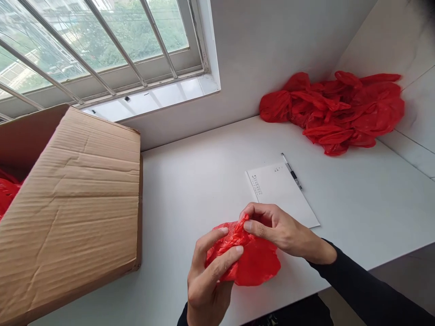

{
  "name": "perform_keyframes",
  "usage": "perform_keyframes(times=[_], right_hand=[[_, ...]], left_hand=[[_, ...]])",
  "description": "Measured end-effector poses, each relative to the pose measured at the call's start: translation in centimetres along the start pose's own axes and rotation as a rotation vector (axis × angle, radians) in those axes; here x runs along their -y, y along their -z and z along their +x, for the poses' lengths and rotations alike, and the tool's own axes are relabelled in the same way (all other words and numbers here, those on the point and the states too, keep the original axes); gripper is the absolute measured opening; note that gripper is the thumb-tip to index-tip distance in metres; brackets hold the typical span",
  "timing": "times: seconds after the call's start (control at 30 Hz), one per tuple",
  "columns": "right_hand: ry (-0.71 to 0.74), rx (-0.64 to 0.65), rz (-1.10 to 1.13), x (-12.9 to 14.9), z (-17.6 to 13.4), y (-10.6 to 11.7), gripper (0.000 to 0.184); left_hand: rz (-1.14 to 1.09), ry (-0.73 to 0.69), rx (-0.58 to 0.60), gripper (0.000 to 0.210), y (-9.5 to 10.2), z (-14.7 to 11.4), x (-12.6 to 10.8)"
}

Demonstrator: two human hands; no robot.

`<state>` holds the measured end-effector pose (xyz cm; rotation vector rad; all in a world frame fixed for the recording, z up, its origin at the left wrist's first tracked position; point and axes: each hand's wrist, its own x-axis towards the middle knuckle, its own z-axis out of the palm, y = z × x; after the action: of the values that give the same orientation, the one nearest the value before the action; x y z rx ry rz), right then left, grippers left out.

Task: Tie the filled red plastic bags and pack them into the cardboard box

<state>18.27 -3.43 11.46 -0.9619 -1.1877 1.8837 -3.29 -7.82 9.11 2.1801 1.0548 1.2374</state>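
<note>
A crumpled red plastic bag (256, 262) is held between both hands just above the white table's front part. My left hand (210, 271) grips the bag's left side, thumb and index finger resting across its gathered folds. With thumb and fingers pinched, my right hand (277, 228) holds a twisted end at the top of the bag. The fingers behind the bag are partly hidden.
Right of the window (118, 40), a heap of red plastic bags (340, 108) lies against the wall. A notepad (282, 194) and a black pen (291, 171) rest on the table (190, 181). At left stands an open cardboard box (91, 208) with red plastic inside.
</note>
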Motion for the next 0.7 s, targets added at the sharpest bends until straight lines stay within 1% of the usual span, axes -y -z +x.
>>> perform_keyframes(times=[0.1, 0.13, 0.2, 0.27, 0.33, 0.4, 0.43, 0.47, 0.53, 0.57, 0.63, 0.7], right_hand=[[-0.012, -0.111, -0.001, -0.2, -0.5, 0.6, 0.022], [-0.008, -0.16, -0.012, -0.4, -0.7, 1.0, 0.022], [0.006, -0.293, -0.035, -1.1, -1.1, 2.0, 0.021], [0.001, -0.419, -0.047, -1.9, -1.6, 3.0, 0.021], [-0.014, -0.464, -0.034, -2.5, -1.8, 3.4, 0.022], [-0.008, -0.441, 0.016, -2.7, -1.9, 3.1, 0.024], [0.005, -0.422, 0.048, -2.7, -1.9, 2.7, 0.024], [0.009, -0.4, 0.078, -2.6, -1.9, 2.2, 0.024], [-0.014, -0.351, 0.096, -2.5, -1.8, 1.2, 0.023], [-0.035, -0.325, 0.073, -2.6, -1.8, 0.8, 0.027], [-0.045, -0.28, -0.048, -3.0, -1.7, -0.1, 0.034], [0.037, -0.274, -0.247, -3.9, -1.7, -0.8, 0.033]], left_hand=[[0.036, 0.134, -0.038, 0.024, 0.1, -1.3, -0.8], [0.05, 0.19, -0.066, 0.025, 0.1, -1.9, -1.2], [0.07, 0.306, -0.131, 0.034, 0.3, -3.5, -1.8], [0.09, 0.415, -0.189, 0.037, 0.4, -5.2, -2.2], [0.056, 0.476, -0.217, 0.036, 0.6, -6.5, -2.2], [-0.025, 0.475, -0.218, 0.032, 0.5, -7.2, -1.9], [-0.054, 0.484, -0.193, 0.032, 0.4, -7.3, -1.6], [-0.057, 0.504, -0.146, 0.04, 0.2, -7.3, -1.3], [0.025, 0.535, 0.0, 0.063, -0.3, -6.9, -0.5], [0.094, 0.523, 0.072, 0.066, -0.5, -6.6, -0.2], [0.228, 0.413, 0.171, 0.064, -1.2, -6.0, 0.4], [0.321, 0.276, 0.231, 0.065, -1.8, -5.5, 0.7]])
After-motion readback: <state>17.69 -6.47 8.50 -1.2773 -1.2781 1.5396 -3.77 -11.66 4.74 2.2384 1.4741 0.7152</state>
